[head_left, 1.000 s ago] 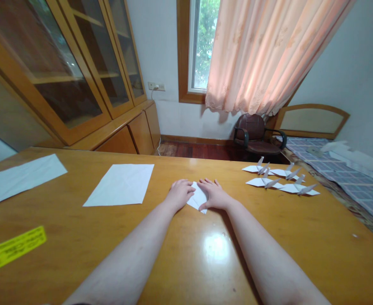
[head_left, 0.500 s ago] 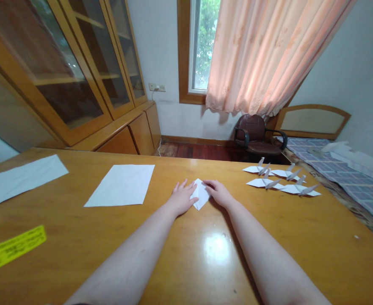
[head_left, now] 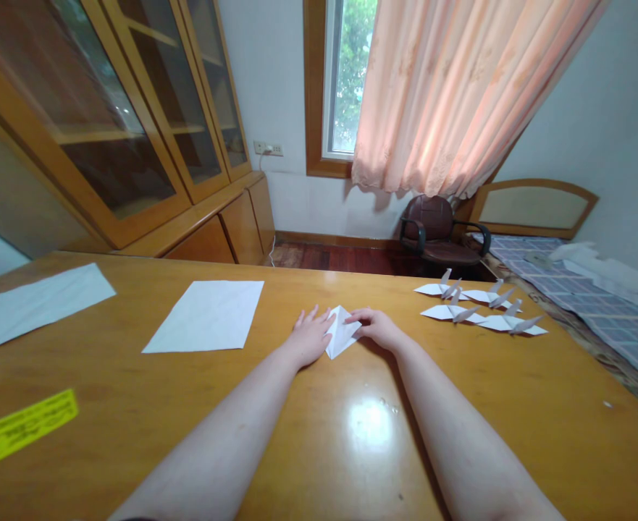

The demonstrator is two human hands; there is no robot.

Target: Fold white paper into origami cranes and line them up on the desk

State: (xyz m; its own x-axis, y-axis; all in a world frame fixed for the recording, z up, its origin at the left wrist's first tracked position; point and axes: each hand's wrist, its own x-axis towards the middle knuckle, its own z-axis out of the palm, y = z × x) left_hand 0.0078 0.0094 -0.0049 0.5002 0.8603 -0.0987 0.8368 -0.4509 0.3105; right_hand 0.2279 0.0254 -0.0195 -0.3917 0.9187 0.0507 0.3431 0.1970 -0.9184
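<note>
A small piece of folded white paper [head_left: 340, 338] lies on the wooden table in front of me, with a crease running down from its top point. My left hand [head_left: 311, 338] rests flat over its left edge, fingers spread, the thumb on the paper. At the right edge, my right hand [head_left: 376, 327] has its fingers bent and closed on a flap of the paper, the thumb partly hidden beneath. Several folded paper cranes [head_left: 452, 312] stand in two rows to the right of my right hand.
Left of my hands lies a square white sheet [head_left: 207, 316], and farther left another white sheet [head_left: 41, 307]. A yellow label [head_left: 22, 430] is on the table [head_left: 308, 463] at the near left. Beyond the far edge are a chair [head_left: 432, 228], a bed and a glass-doored cabinet.
The folded paper has changed shape: its right flap now spreads wider toward my right hand, and its lower point sits slightly farther left. My left hand stays nearly still.
</note>
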